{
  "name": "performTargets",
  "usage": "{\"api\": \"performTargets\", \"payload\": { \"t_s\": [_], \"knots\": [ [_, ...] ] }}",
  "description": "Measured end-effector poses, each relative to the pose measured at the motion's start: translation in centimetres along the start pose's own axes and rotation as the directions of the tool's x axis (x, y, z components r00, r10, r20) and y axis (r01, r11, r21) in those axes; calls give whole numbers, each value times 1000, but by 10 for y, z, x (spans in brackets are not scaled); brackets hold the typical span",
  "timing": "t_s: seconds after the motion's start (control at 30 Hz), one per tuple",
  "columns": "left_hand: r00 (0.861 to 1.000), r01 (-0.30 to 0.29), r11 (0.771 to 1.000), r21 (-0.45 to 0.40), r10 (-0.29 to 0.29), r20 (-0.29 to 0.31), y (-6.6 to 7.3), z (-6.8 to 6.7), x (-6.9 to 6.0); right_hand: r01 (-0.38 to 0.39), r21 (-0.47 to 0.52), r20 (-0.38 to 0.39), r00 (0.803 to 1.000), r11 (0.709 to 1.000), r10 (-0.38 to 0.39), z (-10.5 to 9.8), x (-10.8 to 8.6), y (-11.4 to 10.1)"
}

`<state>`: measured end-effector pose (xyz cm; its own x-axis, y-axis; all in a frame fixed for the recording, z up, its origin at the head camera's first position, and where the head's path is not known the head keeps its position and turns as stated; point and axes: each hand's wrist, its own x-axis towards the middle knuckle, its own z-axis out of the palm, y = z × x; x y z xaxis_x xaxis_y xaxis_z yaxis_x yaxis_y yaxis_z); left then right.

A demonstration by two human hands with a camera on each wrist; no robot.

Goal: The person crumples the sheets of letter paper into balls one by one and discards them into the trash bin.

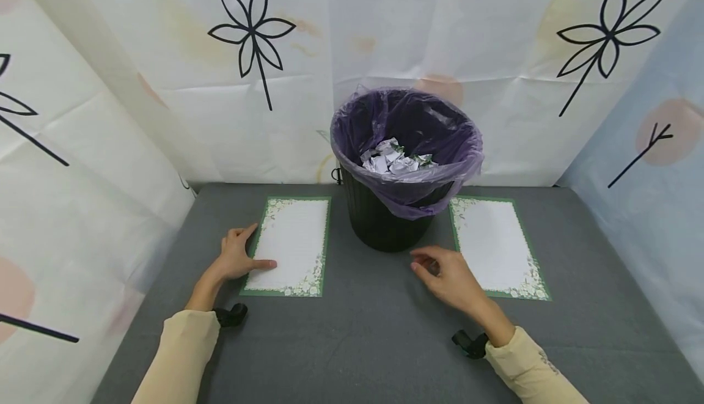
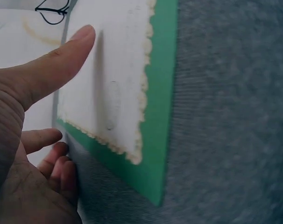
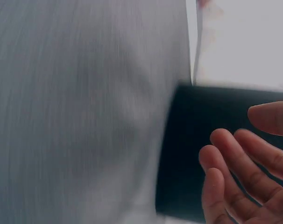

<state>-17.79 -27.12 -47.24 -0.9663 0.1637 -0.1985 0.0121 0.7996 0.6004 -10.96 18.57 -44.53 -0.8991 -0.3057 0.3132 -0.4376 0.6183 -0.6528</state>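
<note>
A green-bordered sheet (image 1: pixel 294 239) lies flat left of the bin. My left hand (image 1: pixel 235 257) is at its left edge, thumb stretched over the paper and fingers at the border; in the left wrist view the thumb of the hand (image 2: pixel 34 98) is over the sheet (image 2: pixel 118 70), other fingers beside its edge. My right hand (image 1: pixel 448 275) holds nothing, fingers loosely bent, between the bin and a second green-bordered sheet (image 1: pixel 492 245). The right wrist view shows the hand (image 3: pixel 249 172) with fingers spread loosely before the dark bin (image 3: pixel 188 154).
The black bin (image 1: pixel 379 227) with a purple liner (image 1: pixel 407 193) stands at the back middle, crumpled papers (image 1: pixel 393 158) inside. White patterned curtains (image 1: pixel 165 86) rise behind and beside the grey table (image 1: pixel 341 343).
</note>
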Motion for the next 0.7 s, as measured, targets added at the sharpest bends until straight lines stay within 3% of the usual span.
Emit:
{"api": "performTargets", "payload": {
  "t_s": [0.2, 0.4, 0.7],
  "knots": [
    [1000, 6, 999, -38, -6, -6, -3, 4, 0, -59, 74, 141, 989, 996, 48, 41, 12, -25],
    [1000, 5, 998, -60, -5, -9, -8, 5, 0, -78, 65, 250, 966, 995, 59, 75, 30, -45],
    [1000, 2, 997, -80, -3, -17, -10, 7, -1, -178, -55, 283, 941, 983, 186, 113, 56, -64]
  ]
}}
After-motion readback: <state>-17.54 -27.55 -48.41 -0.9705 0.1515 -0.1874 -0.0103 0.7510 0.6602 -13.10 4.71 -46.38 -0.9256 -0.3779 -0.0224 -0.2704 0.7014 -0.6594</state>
